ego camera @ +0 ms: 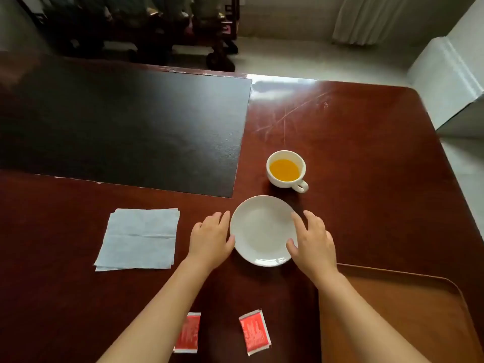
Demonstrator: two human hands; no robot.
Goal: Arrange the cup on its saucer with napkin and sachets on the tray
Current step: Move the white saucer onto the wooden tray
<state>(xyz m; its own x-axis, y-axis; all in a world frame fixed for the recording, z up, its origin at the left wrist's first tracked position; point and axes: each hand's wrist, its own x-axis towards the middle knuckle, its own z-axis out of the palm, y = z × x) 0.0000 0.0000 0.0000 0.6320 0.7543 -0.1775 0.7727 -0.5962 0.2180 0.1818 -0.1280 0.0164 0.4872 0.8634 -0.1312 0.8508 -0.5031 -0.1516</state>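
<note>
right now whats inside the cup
The cup holds an orange-yellow liquid, filling it partway. The liquid is opaque, so the cup's bottom is hidden. Nothing floats in it. It stands on the bare table, not on the saucer.

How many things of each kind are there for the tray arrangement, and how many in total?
Cup: 1
Saucer: 1
Napkin: 1 stack, sheets uncountable
Red sachets: 2
Tray: 1
Total: 6

Single head-worn view, looking forward and steeply down, close over the bench [366, 153]; wide-angle.
</note>
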